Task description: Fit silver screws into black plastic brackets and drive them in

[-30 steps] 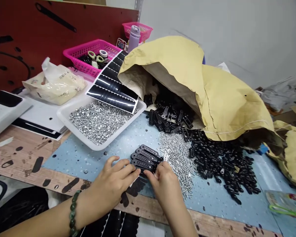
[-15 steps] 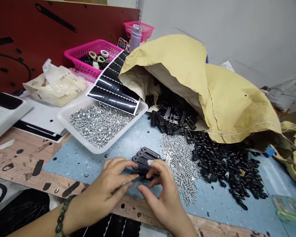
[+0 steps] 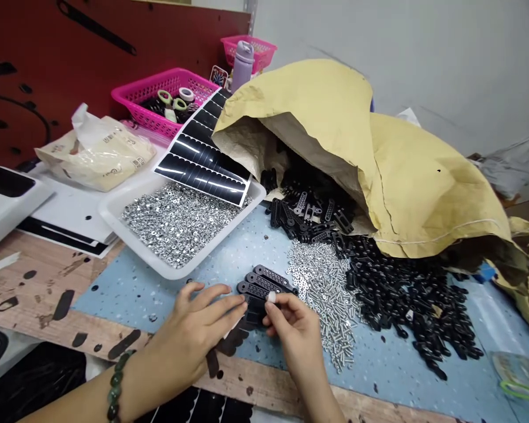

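Several flat black perforated plastic strips (image 3: pixel 268 280) lie side by side on the blue mat. My left hand (image 3: pixel 194 335), with a green bead bracelet on the wrist, rests its fingers on the near end of the closest strip. My right hand (image 3: pixel 293 329) is curled in a pinch at that same strip's end, a white covering on one fingertip. What the right fingers pinch is too small to make out. A heap of small silver screws (image 3: pixel 324 291) lies just right of the hands.
A white tray of silver nuts (image 3: pixel 176 220) stands to the left, black sticker sheets (image 3: pixel 203 155) leaning on it. A yellow paper sack (image 3: pixel 379 158) spills black plastic parts (image 3: pixel 405 294). Pink baskets (image 3: pixel 154 94), a purple bottle (image 3: pixel 242 64) and a plastic bag (image 3: pixel 97 150) sit behind.
Both hands lifted the nearest strip half a second ago and have since come back down to the mat by the row. The view drifted slightly.
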A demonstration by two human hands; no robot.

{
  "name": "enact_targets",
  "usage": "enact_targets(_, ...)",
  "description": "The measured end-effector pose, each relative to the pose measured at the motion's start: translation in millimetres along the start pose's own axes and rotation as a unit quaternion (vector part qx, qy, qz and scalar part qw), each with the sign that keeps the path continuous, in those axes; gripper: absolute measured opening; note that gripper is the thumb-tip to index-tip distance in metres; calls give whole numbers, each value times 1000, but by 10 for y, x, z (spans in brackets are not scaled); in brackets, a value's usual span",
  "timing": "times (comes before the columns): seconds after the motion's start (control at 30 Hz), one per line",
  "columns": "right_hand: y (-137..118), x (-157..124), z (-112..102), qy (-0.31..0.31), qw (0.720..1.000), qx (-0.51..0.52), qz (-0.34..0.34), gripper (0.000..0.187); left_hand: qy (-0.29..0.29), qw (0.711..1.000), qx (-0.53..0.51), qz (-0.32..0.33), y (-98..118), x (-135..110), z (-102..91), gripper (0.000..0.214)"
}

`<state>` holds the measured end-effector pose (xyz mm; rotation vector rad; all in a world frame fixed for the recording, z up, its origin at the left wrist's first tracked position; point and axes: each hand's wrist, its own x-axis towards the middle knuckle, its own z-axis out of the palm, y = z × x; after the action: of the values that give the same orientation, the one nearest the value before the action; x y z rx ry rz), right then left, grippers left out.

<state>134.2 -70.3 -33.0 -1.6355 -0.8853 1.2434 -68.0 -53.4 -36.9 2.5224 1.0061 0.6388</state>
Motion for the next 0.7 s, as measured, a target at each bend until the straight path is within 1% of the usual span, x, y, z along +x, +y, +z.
enact_targets(0.13,38,3,55,15,998,-51,-29,17,15,1000,10,4,34,11,46,66)
enact_targets(0.33,40,12,26,10,996,-72,-48,16,21,1000,8,9,29,25,23,64)
enact_targets(0.5,10,8,50,9,985,-151,-88,15,-17,1000,10,-1,55,68,24,72)
enact_targets(0.6,-20,28,46,12,968,-230,-98,10,-16,1000,-3,-4,65,120,29,68)
enact_targets(0.67,-52,44,17,15,947,-295,-125,7,-27,999,-13,-12,59,161,7,63)
enact_targets(0.7,-75,45,-3,21,933,-327,-148,10,-39,999,-18,-15,54,180,-12,60)
